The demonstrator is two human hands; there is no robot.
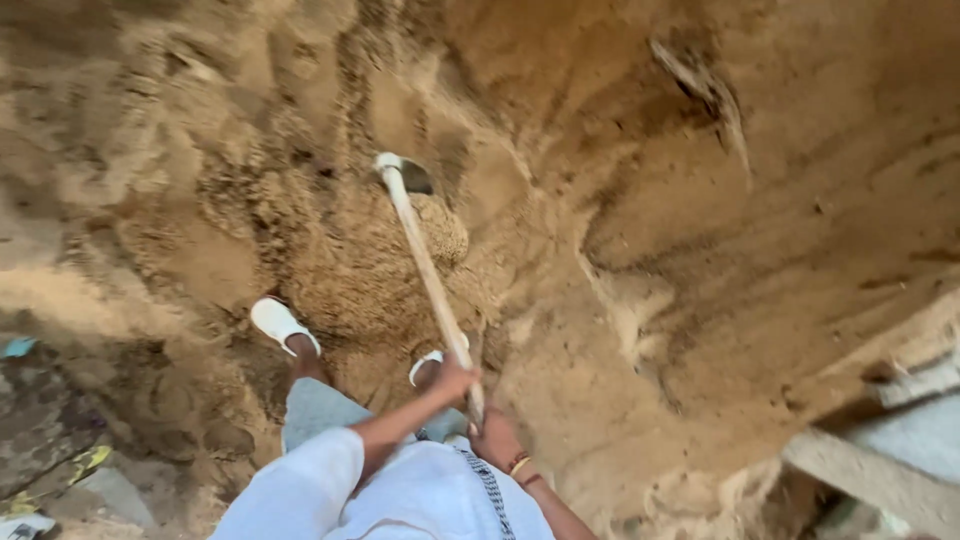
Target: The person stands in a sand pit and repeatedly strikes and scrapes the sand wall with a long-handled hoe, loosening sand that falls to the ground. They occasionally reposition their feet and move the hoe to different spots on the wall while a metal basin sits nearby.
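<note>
Two hands grip one long wooden hoe handle [428, 268]: the left hand [455, 380] is closed round it higher up, the right hand [494, 436] closed at its end. The blade [392, 165] sits buried in loose sandy soil [350, 250] ahead of the white sandals [283, 324]. Digging seems underway; pulling soil back likely needs a firm grip.

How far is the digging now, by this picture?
Done: a deep pit with cut earth walls. In hand: both the left hand and the right hand grip the hoe handle, blade in loose soil. Left: that loose soil lies uncleared.
</note>
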